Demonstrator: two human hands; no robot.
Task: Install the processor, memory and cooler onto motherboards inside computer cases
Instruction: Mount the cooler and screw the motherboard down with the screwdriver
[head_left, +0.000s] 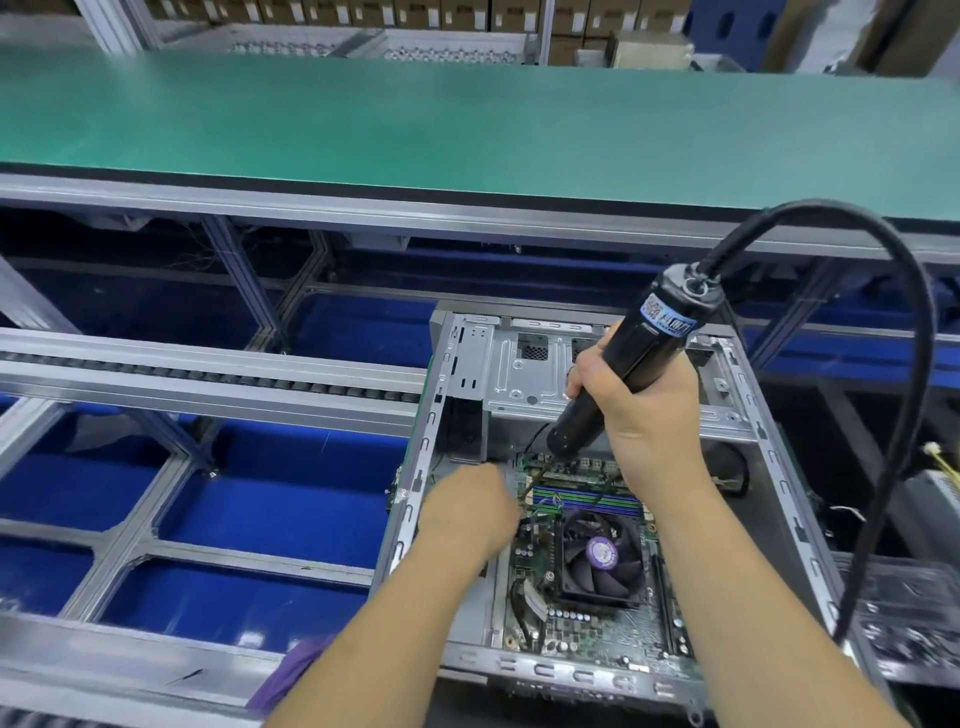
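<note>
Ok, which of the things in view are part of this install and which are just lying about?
In the job:
- electric screwdriver gripped by the right hand
- left hand by the bit
- motherboard in the case
- cooler fan
- memory slots

Lying about:
- green bench
- roller rail
- cardboard boxes

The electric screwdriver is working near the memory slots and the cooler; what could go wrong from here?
1. The electric screwdriver is tilted, so its bit could slip onto the motherboard.
2. The left hand sits close to the bit and could get nicked.
3. The looping black cable could snag on the computer case edge.
</note>
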